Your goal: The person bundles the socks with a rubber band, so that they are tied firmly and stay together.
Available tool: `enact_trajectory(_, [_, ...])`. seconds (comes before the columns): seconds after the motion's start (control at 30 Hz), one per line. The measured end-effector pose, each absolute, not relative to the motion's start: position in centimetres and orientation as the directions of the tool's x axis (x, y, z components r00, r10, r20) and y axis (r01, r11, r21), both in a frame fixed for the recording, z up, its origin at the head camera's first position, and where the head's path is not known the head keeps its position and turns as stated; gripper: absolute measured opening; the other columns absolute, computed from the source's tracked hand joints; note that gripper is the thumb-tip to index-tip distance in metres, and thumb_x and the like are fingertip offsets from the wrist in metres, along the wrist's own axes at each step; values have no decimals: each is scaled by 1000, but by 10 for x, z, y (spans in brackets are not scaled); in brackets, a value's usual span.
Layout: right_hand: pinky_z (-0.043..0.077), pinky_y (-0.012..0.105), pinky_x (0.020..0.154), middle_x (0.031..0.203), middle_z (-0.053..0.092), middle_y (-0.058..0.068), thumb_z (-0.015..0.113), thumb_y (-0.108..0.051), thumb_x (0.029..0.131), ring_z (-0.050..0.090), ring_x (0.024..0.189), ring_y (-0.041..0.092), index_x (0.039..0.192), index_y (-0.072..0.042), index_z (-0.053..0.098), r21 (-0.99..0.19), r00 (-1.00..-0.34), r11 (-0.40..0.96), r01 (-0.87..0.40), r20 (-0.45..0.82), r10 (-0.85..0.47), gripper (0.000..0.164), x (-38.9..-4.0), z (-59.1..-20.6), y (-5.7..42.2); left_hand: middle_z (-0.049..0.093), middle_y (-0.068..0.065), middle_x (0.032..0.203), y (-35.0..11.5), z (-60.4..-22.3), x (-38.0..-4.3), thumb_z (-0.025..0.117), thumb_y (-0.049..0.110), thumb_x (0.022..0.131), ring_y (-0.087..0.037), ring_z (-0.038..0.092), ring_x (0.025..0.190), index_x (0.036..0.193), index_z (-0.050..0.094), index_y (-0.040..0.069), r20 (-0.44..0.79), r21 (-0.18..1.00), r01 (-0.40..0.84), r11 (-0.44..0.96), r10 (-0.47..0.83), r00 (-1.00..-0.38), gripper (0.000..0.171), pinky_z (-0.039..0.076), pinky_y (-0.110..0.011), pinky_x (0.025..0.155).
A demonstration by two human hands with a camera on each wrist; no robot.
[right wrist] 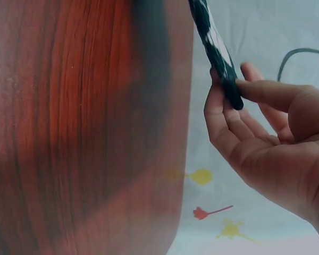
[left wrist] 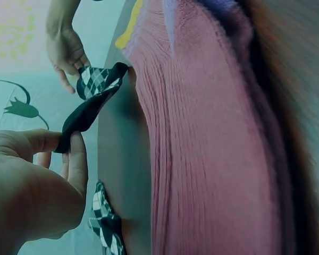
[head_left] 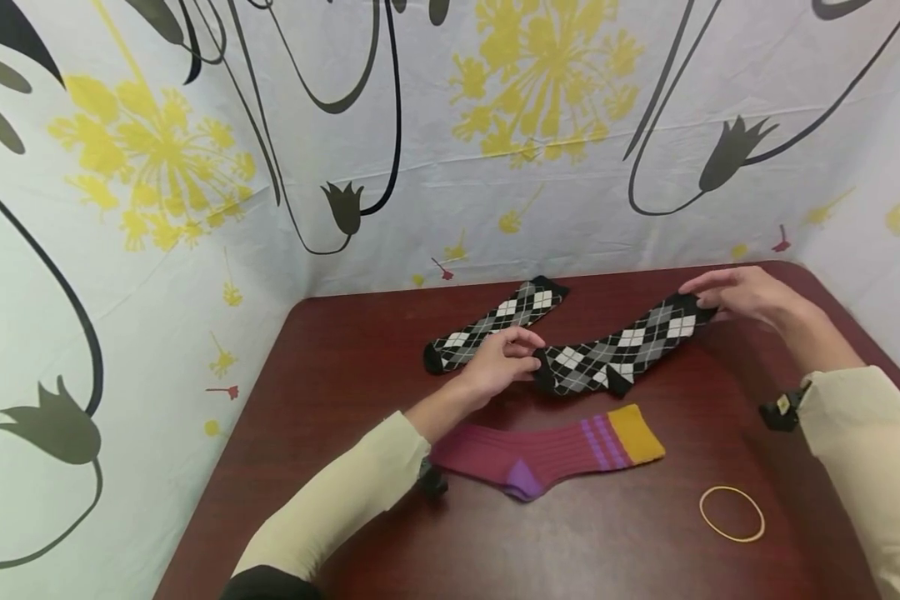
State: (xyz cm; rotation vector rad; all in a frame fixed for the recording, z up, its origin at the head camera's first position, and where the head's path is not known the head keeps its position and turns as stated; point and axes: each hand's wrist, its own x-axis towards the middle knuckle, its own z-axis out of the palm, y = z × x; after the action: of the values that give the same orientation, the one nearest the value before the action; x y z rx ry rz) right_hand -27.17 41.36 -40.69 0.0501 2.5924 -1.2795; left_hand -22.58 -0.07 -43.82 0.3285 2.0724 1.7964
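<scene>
Pale cloth wall printed with yellow blossoms, grey buds and dark curling stems closes off three sides of a dark red-brown bench with visible wood grain. Landmark: magenta sock, ribbed, lying flat, with purple heel, purple stripes and mustard cuff; its toe end is partly hidden by the left forearm as I see it from head height.

Held item: black, grey and white argyle sock, stretched lengthwise beyond the magenta sock, its cuff end reaching out past the mustard cuff to the right. Left hand, just beyond the magenta sock, pinches the black toe between thumb and fingers. Right hand, beyond and to the right of the magenta sock, pinches the black cuff, thumb against fingers; that end is raised off the bench.

Second argyle sock: same pattern, lies farther beyond the magenta sock, slanting, black toe toward the left.

Thin yellow ring: lies to the right of the magenta sock and slightly nearer the person, touching nothing but the bench.

Both cream sleeves have small dark devices at the cuffs.
</scene>
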Motion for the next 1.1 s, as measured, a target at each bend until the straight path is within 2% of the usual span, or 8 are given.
enact_trajectory(0.1, [59,38,84,129,67,17,64,-11,106,71,93,22,134,-11,75,-765,-953,633,118,-267,-145,30,-265,-401,408,74,-10,116,-10,-437,-225,70,-6,99,-21,72,100,116,76,-1,-110,984,-39,176,417,-902,19,62,-36,87])
enact_trajectory(0.3, [56,34,84,131,68,20,64,-11,106,69,95,26,141,-1,66,-737,-943,675,49,-258,-212,37,-248,-394,392,73,-7,127,-29,-435,-219,70,-1,101,-22,74,104,120,79,2,-118,975,-24,223,416,-902,21,61,-37,92])
enact_trajectory(0.5, [54,28,81,131,71,16,66,-10,106,67,94,18,142,2,65,-748,-949,663,24,-226,-221,38,-232,-393,382,69,-10,136,-49,-434,-212,70,1,101,-22,74,108,126,76,2,-111,979,-27,200,425,-898,26,60,-34,92])
enact_trajectory(0.63, [57,27,81,126,74,18,68,-9,105,70,95,11,143,5,62,-779,-954,627,9,-195,-228,41,-220,-392,375,65,-11,144,-62,-432,-206,72,0,99,-20,73,108,131,73,0,-125,983,-57,172,419,-899,31,59,-38,95])
enact_trajectory(0.8, [57,26,83,129,72,21,69,-14,105,72,98,10,146,3,61,-787,-960,617,-20,-157,-231,45,-204,-390,368,68,-14,137,-79,-429,-199,74,0,98,-18,72,106,133,72,0,-124,985,-63,163,396,-910,35,58,-45,98])
enact_trajectory(0.9, [57,25,83,130,71,21,70,-17,105,73,97,11,146,1,61,-792,-964,609,-38,-131,-231,46,-195,-388,362,68,-18,132,-88,-428,-194,73,-1,98,-19,71,108,133,71,-1,-102,986,-41,163,386,-917,35,59,-40,95])
enact_trajectory(1.1, [57,22,83,133,69,25,72,-16,104,75,97,12,145,1,61,-824,-964,564,-57,-103,-247,46,-176,-387,348,69,-16,131,-106,-428,-184,74,1,97,-20,67,115,131,71,-2,-77,985,-16,173,354,-932,34,55,-27,91])
